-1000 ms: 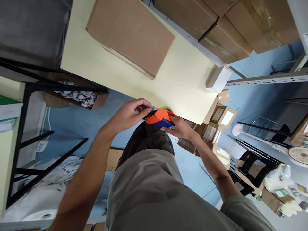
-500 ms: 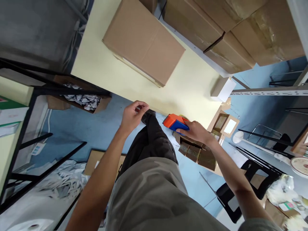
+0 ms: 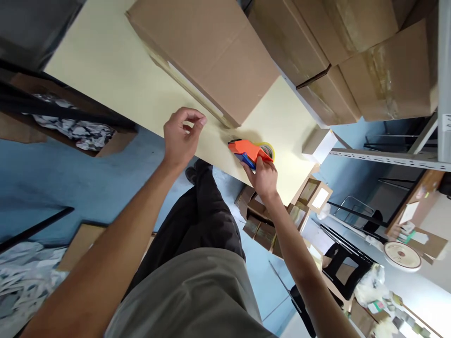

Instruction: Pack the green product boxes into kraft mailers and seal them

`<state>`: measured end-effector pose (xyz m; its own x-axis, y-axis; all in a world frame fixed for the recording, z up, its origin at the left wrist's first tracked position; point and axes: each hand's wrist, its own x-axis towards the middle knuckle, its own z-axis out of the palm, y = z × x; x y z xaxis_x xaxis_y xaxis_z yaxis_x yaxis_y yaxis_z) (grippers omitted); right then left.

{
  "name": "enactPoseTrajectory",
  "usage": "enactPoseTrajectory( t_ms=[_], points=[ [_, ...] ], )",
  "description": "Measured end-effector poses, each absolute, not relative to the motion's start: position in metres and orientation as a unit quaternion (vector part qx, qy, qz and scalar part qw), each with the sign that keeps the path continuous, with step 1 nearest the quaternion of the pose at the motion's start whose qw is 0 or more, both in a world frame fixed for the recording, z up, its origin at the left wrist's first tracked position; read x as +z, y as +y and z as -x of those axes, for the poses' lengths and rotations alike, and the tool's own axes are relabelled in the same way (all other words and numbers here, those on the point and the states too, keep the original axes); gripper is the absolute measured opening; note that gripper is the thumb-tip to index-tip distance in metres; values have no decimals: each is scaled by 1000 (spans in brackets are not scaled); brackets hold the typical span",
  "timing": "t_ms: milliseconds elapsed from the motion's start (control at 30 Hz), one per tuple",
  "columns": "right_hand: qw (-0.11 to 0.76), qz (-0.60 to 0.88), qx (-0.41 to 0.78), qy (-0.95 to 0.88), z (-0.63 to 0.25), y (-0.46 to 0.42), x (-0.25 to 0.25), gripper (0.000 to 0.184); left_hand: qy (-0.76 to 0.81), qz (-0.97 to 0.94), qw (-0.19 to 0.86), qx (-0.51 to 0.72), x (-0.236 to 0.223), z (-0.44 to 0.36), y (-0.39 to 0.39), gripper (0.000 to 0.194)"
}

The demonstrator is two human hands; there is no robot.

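Observation:
My right hand (image 3: 265,177) is wrapped round the handle of an orange and blue tape dispenser (image 3: 248,151), with a yellow-edged roll of tape (image 3: 267,150) on its far side. The dispenser is over the pale tabletop (image 3: 105,80), beside the near end of a large closed cardboard box (image 3: 211,51). To the left, my left hand (image 3: 183,136) is above the table's near edge, thumb and fingertips brought together in a pinch. Whatever it pinches, if anything, is too small to make out. Neither hand touches the box.
Taped cartons (image 3: 384,70) are stacked behind the table at the upper right. A small white box (image 3: 319,144) stands at the table's right end. An open carton of crumpled paper (image 3: 75,124) is below on the left. Small cardboard boxes (image 3: 260,230) and a black chair (image 3: 343,272) are on the right.
My right hand has brought the tape dispenser from the table's near edge in over the tabletop, closer to the box. My left hand has moved up and left, still pinched. The view has shifted.

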<state>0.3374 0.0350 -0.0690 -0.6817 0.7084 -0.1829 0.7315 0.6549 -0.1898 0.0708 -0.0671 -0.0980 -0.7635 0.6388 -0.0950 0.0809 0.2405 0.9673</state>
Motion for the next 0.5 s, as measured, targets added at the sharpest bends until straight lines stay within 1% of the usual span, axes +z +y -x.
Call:
enactPoseTrajectory(
  t_ms=[100,200,333,500],
  points=[
    [47,-394,-61,916,-332,31,-78,56,746,-237,222,581,-101,-71,-60,25],
    [32,-391,-23,919,-328,31,-84,54,742,-225,226,590,-106,-71,-52,26],
    [13,-393,-13,919,-323,32,-90,49,734,-196,236,606,-110,-74,-41,28],
    [11,-401,-27,916,-319,26,-93,48,749,-118,170,629,-117,-102,-24,29]
  ],
)
